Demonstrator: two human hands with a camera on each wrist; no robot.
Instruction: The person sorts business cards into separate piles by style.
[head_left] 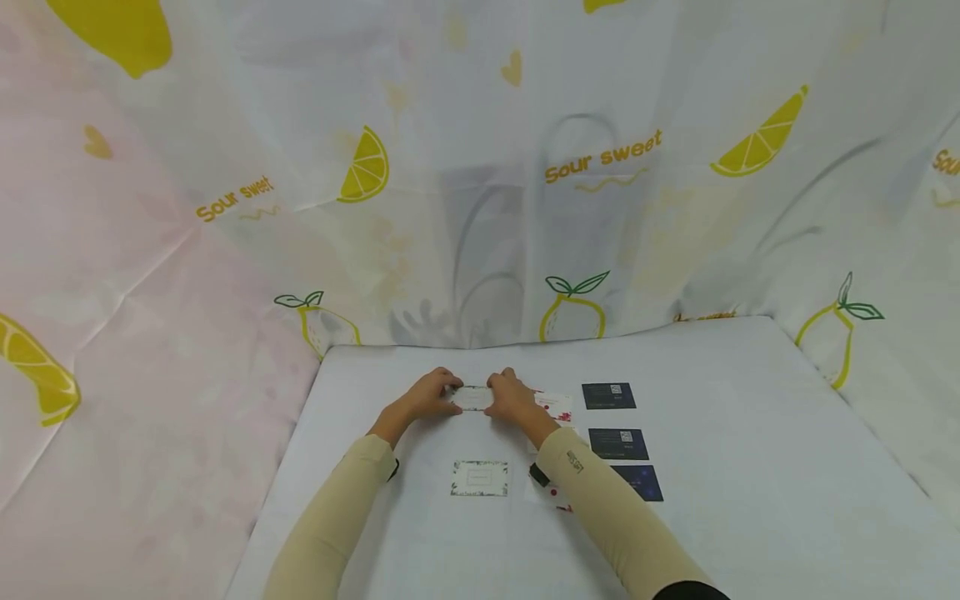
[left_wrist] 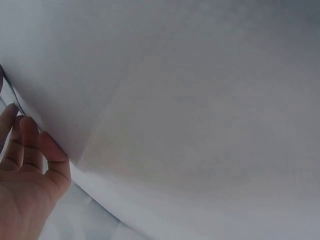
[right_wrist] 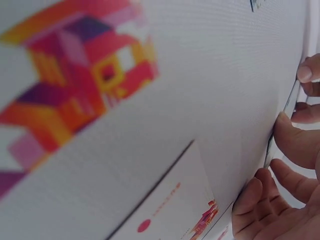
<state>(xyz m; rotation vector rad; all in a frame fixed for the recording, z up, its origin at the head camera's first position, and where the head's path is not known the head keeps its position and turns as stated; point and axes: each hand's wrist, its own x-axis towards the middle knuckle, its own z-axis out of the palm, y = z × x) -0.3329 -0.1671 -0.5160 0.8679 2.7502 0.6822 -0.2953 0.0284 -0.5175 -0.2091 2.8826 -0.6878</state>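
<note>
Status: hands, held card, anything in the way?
Left hand and right hand gripping leafy card by opposite edges. Similar card lies nearer. Right sleeve partly covering red-patterned cards.

Room right of dark cards (head_left: 618, 445); fingers (head_left: 442, 381) flank the held card (head_left: 473, 397)

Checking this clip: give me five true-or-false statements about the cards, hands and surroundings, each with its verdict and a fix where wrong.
1. The left hand and right hand both hold one white card. True.
2. The dark cards lie left of both hands. False: they lie to the right of them.
3. A second bordered card lies nearer the person, untouched. True.
4. Both sleeves are black. False: they are beige.
5. The backdrop carries the words "Sour sweet". True.
</note>
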